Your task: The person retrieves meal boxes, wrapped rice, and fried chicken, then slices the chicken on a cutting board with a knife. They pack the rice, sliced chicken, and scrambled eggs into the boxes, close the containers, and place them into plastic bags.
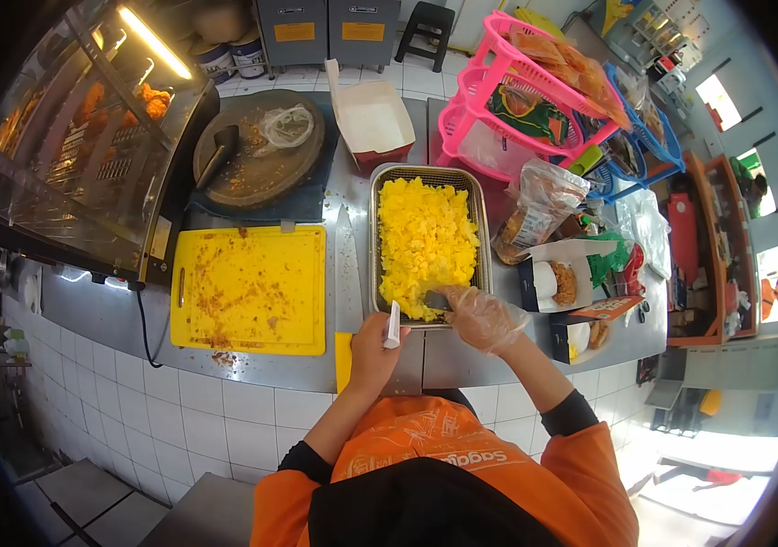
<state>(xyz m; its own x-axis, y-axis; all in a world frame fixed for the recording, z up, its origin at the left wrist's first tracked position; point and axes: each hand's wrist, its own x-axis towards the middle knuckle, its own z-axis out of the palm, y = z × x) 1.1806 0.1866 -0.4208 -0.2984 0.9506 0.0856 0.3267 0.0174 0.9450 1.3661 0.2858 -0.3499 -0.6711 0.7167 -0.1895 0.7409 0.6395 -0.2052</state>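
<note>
A rectangular metal tray (485, 210) holds loose, crumbly yellow food that looks like scrambled egg (427, 232). At its near right corner is my right hand (489, 319), in a clear plastic glove. Its fingers are closed on a dark spoon (438, 298) whose end dips into the food; most of the handle is hidden. Just beyond the tray's near left corner, my left hand (374, 351) is closed around a small white paper piece (393, 326), seen nearly edge-on, so its full shape does not show. Left of the tray lies a long knife (346, 273) with a yellow handle.
Crumbs cover a yellow cutting board (250, 290) at left. Behind it, a round chopping board (266, 164) bears a cleaver (216, 159). A heated display case (70, 155) stands far left. An open box (373, 118), pink baskets (475, 109) and boxed food (564, 283) surround the tray.
</note>
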